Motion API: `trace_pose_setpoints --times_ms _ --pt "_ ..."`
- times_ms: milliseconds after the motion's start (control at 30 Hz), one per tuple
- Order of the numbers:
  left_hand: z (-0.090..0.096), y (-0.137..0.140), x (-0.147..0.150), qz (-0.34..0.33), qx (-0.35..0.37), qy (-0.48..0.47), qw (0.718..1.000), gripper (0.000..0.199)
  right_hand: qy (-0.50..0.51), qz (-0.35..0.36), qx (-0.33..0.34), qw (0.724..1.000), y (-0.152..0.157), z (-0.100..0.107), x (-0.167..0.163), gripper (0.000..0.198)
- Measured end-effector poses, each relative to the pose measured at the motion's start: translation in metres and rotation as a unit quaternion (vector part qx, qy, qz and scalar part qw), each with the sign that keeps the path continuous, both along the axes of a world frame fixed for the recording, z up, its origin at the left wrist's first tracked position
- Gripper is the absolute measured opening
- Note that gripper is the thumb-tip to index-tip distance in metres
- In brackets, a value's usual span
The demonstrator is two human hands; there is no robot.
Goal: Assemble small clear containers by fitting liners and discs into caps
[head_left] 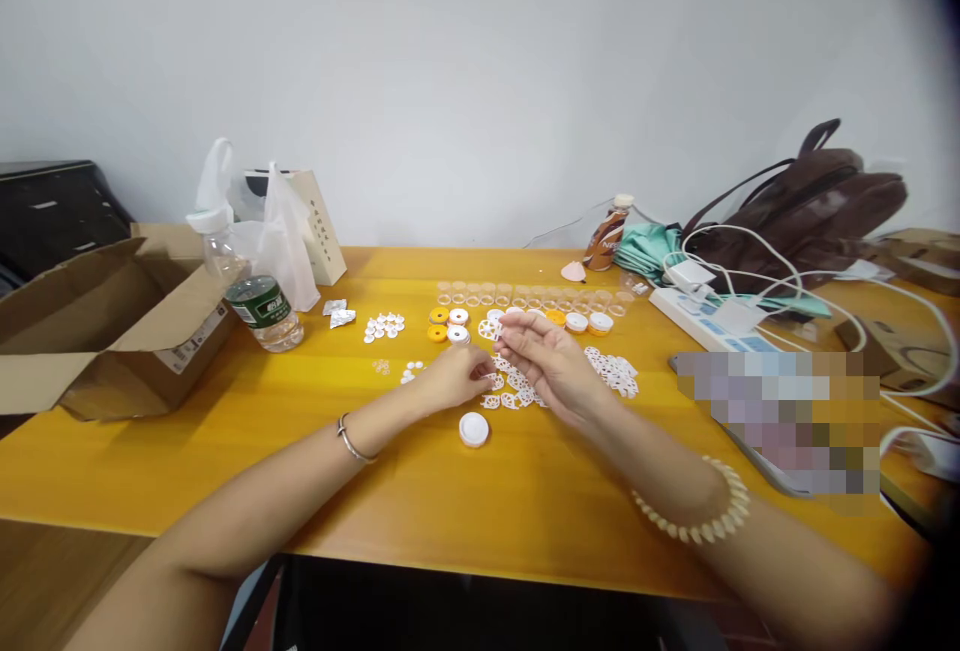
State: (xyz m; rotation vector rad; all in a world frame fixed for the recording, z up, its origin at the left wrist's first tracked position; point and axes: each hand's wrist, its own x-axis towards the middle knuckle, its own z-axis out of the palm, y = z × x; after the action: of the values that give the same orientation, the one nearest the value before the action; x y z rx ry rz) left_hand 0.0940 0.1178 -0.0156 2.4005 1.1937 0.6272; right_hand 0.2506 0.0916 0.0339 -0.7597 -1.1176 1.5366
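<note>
My right hand [555, 361] is raised over the middle of the table, fingertips pinched together. At those fingertips shows a white slotted plastic disc [490, 329], seemingly held by its edge. My left hand [457, 378] is low beside a loose pile of white slotted plastic pieces [514, 399], its fingers curled together at the pile's left edge. What its fingers hold, if anything, is hidden. Just in front of both hands lies a round white cap-like part [473, 429]. Behind the left hand sit white round parts [458, 335] and orange round parts [438, 333].
Clear round cups [504, 295] line the back. Small white parts [384, 328] lie left of centre. An open cardboard box [97, 331] and a water bottle [259, 306] stand left. Right are a brown bottle [606, 236], a power strip [705, 319], cables and a blurred-out phone-like device [780, 471].
</note>
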Motion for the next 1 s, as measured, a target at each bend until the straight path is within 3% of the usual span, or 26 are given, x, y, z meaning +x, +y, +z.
trace_pose_setpoints --times_ms 200,367,567,667,767,833,1000 --pt "0.007 -0.005 0.001 0.014 0.009 -0.033 0.999 0.009 0.041 -0.029 -0.019 0.999 -0.024 -0.009 -0.009 0.038" --pt "0.027 -0.013 -0.008 0.029 0.022 -0.084 0.996 0.008 0.11 -0.062 -0.055 0.99 -0.03 -0.016 -0.016 0.021" --pt "0.04 -0.032 -0.033 0.02 -0.09 -0.203 0.975 0.014 0.201 -0.146 -0.204 0.947 -0.039 -0.034 -0.029 0.018" --pt "0.04 -0.04 -0.038 0.009 -0.166 -0.293 0.941 0.019 0.249 -0.152 -0.239 0.926 -0.056 -0.042 -0.035 0.02" --pt "0.039 -0.045 -0.038 -0.03 -0.228 -0.38 0.896 0.03 0.269 -0.147 -0.243 0.92 -0.071 -0.045 -0.038 0.023" --pt "0.039 -0.047 -0.038 -0.06 -0.25 -0.394 0.882 0.045 0.267 -0.136 -0.235 0.925 -0.076 -0.045 -0.039 0.026" --pt "0.035 -0.047 -0.039 -0.057 -0.255 -0.348 0.901 0.027 0.245 -0.146 -0.168 0.944 -0.073 -0.049 -0.031 0.027"
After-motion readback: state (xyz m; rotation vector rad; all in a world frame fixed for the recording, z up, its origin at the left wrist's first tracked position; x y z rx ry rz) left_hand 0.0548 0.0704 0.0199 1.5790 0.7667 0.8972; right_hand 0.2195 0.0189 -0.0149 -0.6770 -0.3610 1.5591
